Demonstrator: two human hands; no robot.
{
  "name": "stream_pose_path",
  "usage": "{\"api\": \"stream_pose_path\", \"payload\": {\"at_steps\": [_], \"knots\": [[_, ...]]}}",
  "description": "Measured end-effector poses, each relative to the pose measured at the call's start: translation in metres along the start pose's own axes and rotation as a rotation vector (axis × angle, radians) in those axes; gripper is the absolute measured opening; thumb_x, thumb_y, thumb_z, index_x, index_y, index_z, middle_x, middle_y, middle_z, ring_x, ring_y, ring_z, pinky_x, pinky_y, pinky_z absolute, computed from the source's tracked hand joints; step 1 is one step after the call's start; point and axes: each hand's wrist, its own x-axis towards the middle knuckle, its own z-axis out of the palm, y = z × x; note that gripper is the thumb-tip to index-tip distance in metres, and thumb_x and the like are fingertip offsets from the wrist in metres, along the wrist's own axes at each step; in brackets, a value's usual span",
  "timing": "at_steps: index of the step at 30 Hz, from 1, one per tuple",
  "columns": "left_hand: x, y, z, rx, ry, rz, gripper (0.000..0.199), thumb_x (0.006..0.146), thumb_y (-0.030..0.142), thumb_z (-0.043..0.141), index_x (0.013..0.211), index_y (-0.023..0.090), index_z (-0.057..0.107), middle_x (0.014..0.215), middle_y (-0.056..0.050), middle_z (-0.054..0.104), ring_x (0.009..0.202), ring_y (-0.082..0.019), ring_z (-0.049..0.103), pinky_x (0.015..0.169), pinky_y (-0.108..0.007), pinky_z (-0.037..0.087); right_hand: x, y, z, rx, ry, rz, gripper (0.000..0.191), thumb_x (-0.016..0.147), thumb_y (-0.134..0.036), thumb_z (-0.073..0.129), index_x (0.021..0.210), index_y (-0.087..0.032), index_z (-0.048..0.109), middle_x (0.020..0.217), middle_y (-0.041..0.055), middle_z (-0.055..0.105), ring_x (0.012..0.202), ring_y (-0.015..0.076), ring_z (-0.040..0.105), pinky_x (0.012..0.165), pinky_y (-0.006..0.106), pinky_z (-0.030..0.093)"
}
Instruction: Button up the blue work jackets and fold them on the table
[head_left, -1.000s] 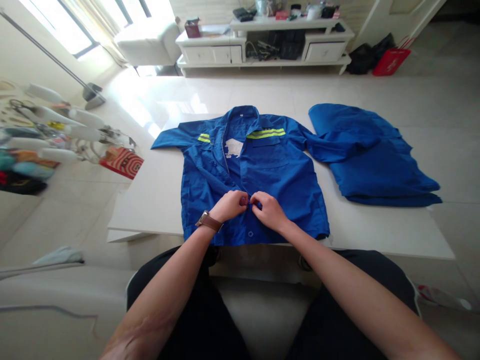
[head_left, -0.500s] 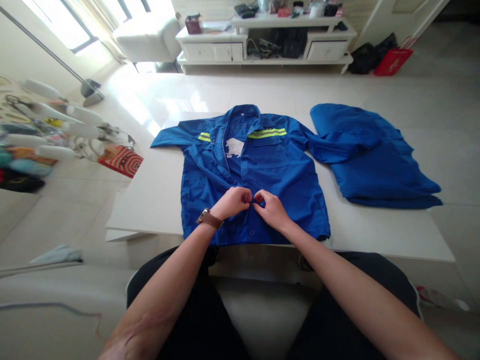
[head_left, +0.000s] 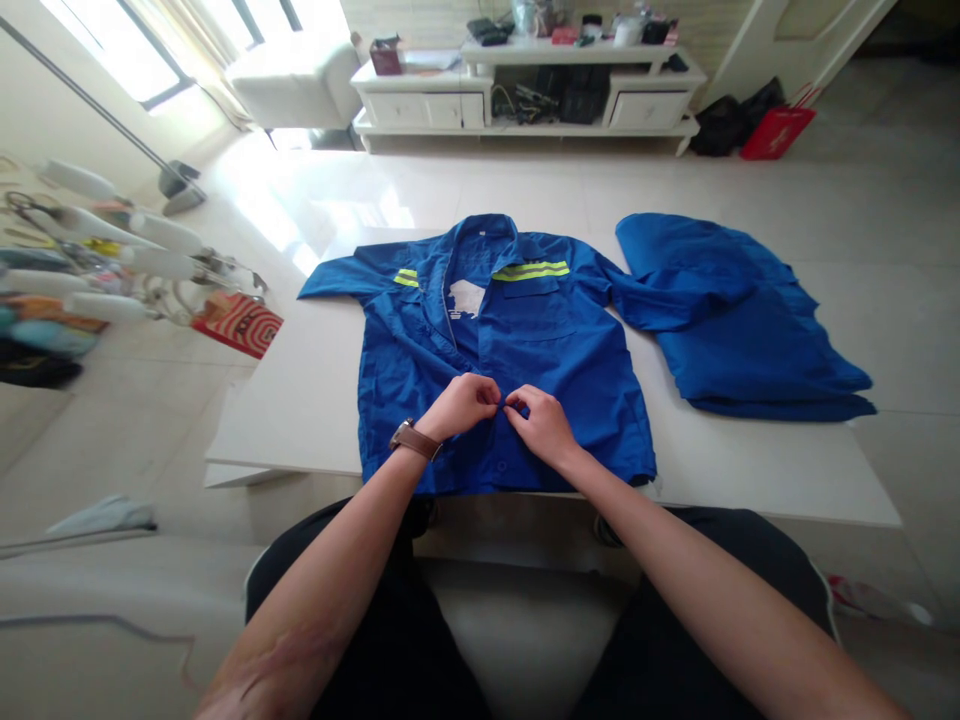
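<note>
Reaching inward from the near side, both forearms are held slanting over the table (head_left: 292,405), and the left hand (head_left: 466,402) and right hand (head_left: 541,425) are bent at low height over the front of a blue jacket (head_left: 562,340). The fingers of each hand are curled, with thumb and forefinger pinched on cloth at the front opening, the fingertips nearly meeting; whether a button is held between them cannot be told. A brown-strapped watch (head_left: 416,440) is worn on the left wrist. The jacket is spread face up across the table's middle, its collar turned away and its hem laid along the near edge, close to the person's knees. Bare tabletop is left beside it on the left, and a narrower strip on the right. Farther right, a folded blue garment (head_left: 750,350) is overlapped by one jacket sleeve. Beyond the table, open floor is bounded by a white cabinet (head_left: 424,107), with a red bag (head_left: 778,132) placed beside it.
</note>
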Motion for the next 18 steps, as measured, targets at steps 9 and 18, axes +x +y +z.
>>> {"api": "stream_pose_path", "payload": {"at_steps": [9, 18], "knots": [[-0.0017, 0.0024, -0.0037, 0.007, -0.022, -0.026, 0.013, 0.07, 0.008, 0.064, 0.073, 0.015, 0.075, 0.069, 0.0, 0.073, 0.067, -0.013, 0.065, 0.065, -0.023, 0.047, 0.0023, 0.0046, 0.003, 0.056, -0.041, 0.01, 0.013, 0.092, -0.012, 0.062, 0.09, -0.021, 0.071, 0.095, 0.0034, 0.073, 0.09, 0.0191, 0.067, 0.083, 0.03, 0.048], [-0.0018, -0.0023, -0.0015, 0.026, 0.002, -0.021, 0.013, 0.07, 0.009, 0.064, 0.072, 0.016, 0.075, 0.07, 0.0, 0.074, 0.069, -0.014, 0.067, 0.066, -0.023, 0.048, -0.0018, -0.0039, 0.0009, -0.045, -0.008, -0.026, 0.011, 0.093, -0.013, 0.06, 0.087, -0.022, 0.064, 0.09, 0.002, 0.068, 0.084, 0.0179, 0.063, 0.078, 0.029, 0.045]]}}
